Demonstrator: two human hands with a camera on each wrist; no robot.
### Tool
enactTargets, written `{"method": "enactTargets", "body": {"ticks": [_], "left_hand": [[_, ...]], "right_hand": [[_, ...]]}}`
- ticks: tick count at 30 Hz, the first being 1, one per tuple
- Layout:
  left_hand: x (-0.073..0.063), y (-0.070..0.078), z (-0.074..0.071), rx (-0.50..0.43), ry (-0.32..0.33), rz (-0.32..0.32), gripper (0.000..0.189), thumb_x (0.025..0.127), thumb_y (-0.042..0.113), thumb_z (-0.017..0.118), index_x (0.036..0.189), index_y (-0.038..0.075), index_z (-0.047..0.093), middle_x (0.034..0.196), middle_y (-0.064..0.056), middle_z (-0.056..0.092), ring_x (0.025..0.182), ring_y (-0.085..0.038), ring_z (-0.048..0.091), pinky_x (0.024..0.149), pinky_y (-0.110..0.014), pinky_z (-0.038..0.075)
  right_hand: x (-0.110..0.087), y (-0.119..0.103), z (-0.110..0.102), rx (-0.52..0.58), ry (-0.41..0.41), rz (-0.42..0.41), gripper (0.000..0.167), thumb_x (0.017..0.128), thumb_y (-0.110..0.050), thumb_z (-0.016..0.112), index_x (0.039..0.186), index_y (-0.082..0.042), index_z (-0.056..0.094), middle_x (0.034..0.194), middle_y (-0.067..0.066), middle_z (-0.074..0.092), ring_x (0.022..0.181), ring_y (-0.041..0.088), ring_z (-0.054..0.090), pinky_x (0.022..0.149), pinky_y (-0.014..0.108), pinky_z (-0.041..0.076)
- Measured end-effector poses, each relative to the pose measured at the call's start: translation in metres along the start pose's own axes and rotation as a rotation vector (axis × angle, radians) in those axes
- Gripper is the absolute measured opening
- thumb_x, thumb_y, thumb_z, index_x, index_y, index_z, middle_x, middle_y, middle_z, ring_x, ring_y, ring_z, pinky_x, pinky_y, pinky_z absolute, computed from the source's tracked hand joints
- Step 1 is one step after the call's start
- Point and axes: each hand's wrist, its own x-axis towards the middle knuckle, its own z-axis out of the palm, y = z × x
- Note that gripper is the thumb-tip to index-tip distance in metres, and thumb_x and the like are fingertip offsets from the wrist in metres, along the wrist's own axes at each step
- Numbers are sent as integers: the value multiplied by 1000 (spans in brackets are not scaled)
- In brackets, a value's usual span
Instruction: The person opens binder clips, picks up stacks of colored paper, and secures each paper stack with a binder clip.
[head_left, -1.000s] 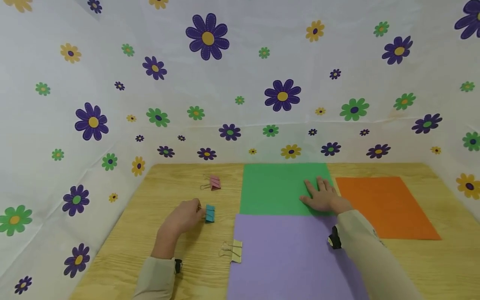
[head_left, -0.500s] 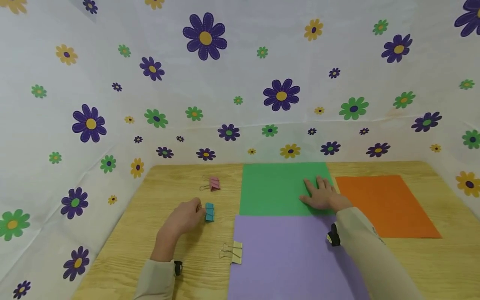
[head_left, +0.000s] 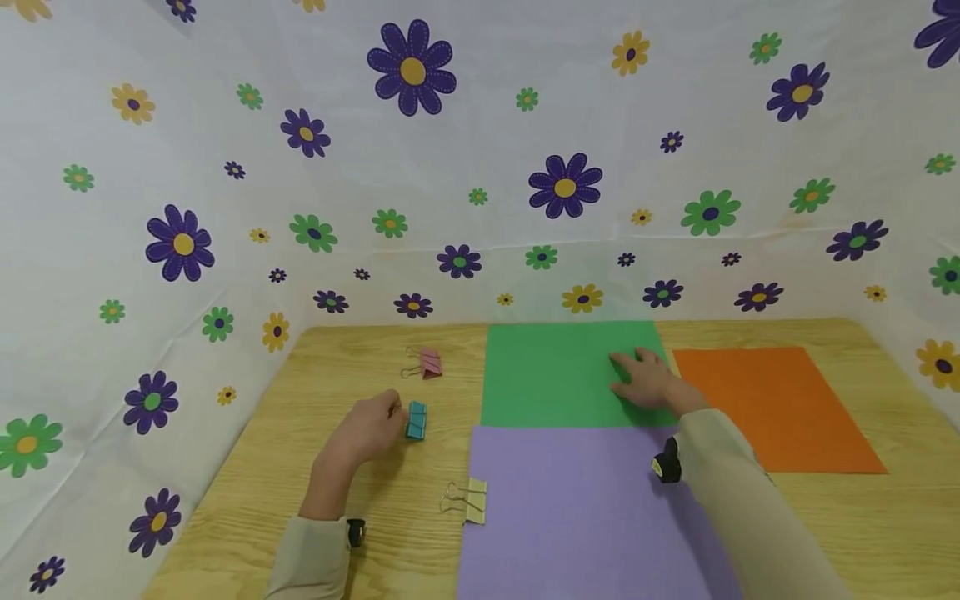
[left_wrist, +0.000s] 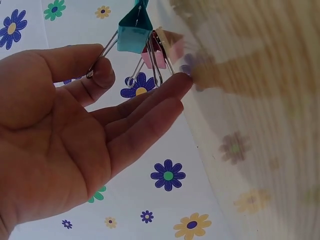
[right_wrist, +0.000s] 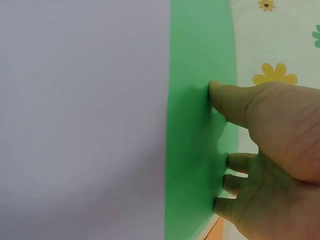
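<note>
Pinching one wire handle of the blue clip (head_left: 417, 421) between thumb and forefinger, the left hand (head_left: 365, 427) is placed to the left of the green sheet (head_left: 555, 375), its other fingers stretched out. By the right hand (head_left: 647, 381), fingers loosely spread, the green sheet is touched near its right edge. Its near edge is met by the purple sheet (head_left: 585, 508), whose left edge is clamped by the yellow clip (head_left: 476, 502). Between the blue clip and these edges, some room for moving is given by the worktop (head_left: 315, 375). Farther out, the pink clip (head_left: 431, 364) is seen beyond the blue one, and the orange sheet (head_left: 780, 408) is separated from the green by a narrow gap.
</note>
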Motion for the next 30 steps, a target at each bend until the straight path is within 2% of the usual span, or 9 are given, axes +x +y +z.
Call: {"method": "enactTargets", "body": {"ticks": [11, 17, 20, 23, 26, 30], "left_hand": [[1, -5, -4, -125, 59, -23, 19, 102, 15, 43, 89, 5, 53, 71, -6, 46, 60, -17, 42, 54, -29, 34], [2, -8, -9, -219, 61, -34, 23, 102, 19, 44, 87, 4, 53, 80, -10, 56, 63, -18, 44, 54, -30, 35], [1, -8, -11, -267, 68, -39, 24, 103, 20, 45, 89, 2, 54, 88, -15, 60, 73, -22, 57, 56, -31, 38], [-1, -7, -13, -303, 77, -41, 24, 102, 20, 45, 88, 3, 53, 91, -16, 61, 91, -28, 66, 59, -31, 40], [-3, -4, -15, -332, 94, -44, 23, 101, 20, 46, 86, 4, 51, 89, -16, 61, 98, -30, 68, 62, -31, 42], [-6, 1, -19, -352, 135, -55, 23, 102, 21, 44, 90, 3, 53, 96, -15, 64, 101, -30, 67, 67, -31, 46]], "right_hand": [[6, 0, -2, 22, -12, 41, 61, 96, -22, 61, 148, 1, 37, 149, 43, 19, 136, 62, 23, 103, 73, 30], [8, -5, -5, 4, -6, 33, 60, 96, -21, 62, 147, 0, 39, 148, 43, 22, 134, 62, 27, 102, 72, 32], [8, -7, -7, -4, -1, 26, 60, 95, -20, 64, 145, 1, 41, 146, 43, 24, 133, 62, 29, 101, 71, 34], [9, -8, -8, -5, -2, 44, 60, 93, -20, 67, 144, 0, 43, 145, 43, 25, 132, 62, 28, 100, 71, 35], [10, -9, -10, 7, -1, 73, 61, 91, -20, 69, 143, -1, 44, 144, 43, 25, 131, 63, 27, 100, 72, 35], [10, -11, -13, 28, 5, 109, 62, 88, -19, 71, 141, -2, 45, 143, 43, 25, 131, 62, 26, 99, 72, 35]]}}
